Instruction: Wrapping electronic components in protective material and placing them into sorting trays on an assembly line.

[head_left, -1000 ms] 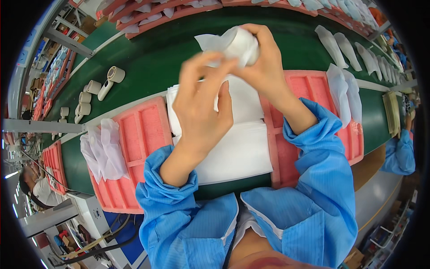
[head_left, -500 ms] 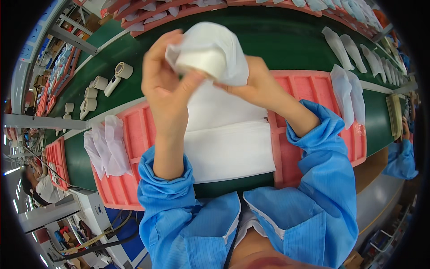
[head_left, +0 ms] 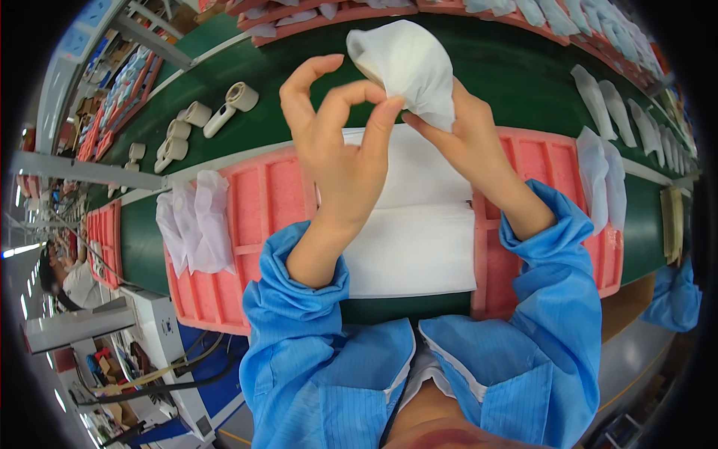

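A white, translucent sleeve bag [head_left: 411,63] with a pale, rounded part inside is held up over the bench. My right hand [head_left: 473,135] grips it from the right side, fingers behind and thumb in front. On the near edge, my left hand [head_left: 340,146] pinches the bag's material between thumb and index finger, its other fingers raised and curled. The bag hides most of the part within. Below my hands lies a stack of flat white bags [head_left: 411,251] across two pink trays.
The left pink tray [head_left: 250,198] holds several wrapped pieces [head_left: 196,221]; the right tray [head_left: 532,156] has more bagged pieces [head_left: 602,179] on it. Several bare, cream hair-dryer-like bodies [head_left: 241,97] stand on the green belt at left. Wrapped ones [head_left: 594,101] line its right side.
The bagged part has moved right and tilted, and its bare cream opening no longer faces me. My left hand has shifted from cupping the bag's side to pinching its edge.
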`<act>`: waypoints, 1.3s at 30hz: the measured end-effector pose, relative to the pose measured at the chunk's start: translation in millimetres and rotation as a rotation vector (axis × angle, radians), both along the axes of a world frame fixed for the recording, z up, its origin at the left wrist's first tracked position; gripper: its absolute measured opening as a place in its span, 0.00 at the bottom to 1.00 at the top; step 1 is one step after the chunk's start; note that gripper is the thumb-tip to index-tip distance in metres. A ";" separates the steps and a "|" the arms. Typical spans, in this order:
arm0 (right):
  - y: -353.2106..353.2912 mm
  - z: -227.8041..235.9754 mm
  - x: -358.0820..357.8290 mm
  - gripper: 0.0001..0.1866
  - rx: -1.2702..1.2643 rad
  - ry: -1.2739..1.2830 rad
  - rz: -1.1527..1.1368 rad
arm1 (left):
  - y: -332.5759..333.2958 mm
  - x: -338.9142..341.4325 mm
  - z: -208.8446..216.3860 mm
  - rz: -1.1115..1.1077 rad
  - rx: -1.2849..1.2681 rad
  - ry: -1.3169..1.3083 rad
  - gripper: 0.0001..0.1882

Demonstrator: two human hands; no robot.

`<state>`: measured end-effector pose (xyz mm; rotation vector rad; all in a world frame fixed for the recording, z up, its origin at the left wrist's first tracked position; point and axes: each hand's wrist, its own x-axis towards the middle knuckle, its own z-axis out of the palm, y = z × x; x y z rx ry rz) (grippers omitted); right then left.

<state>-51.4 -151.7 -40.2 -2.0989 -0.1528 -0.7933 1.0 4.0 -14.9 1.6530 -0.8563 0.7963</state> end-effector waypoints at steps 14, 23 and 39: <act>-159.1 -96.0 43.7 0.30 -0.623 0.475 -0.756 | 89.0 241.7 -95.8 0.673 0.483 0.819 0.55; -95.8 -64.8 45.5 0.34 -0.357 0.105 -0.298 | 53.3 221.3 -113.7 0.074 0.527 0.926 0.38; -63.0 -40.2 42.7 0.33 0.050 0.303 -0.059 | -58.3 -24.8 -89.1 -0.200 0.883 0.333 0.14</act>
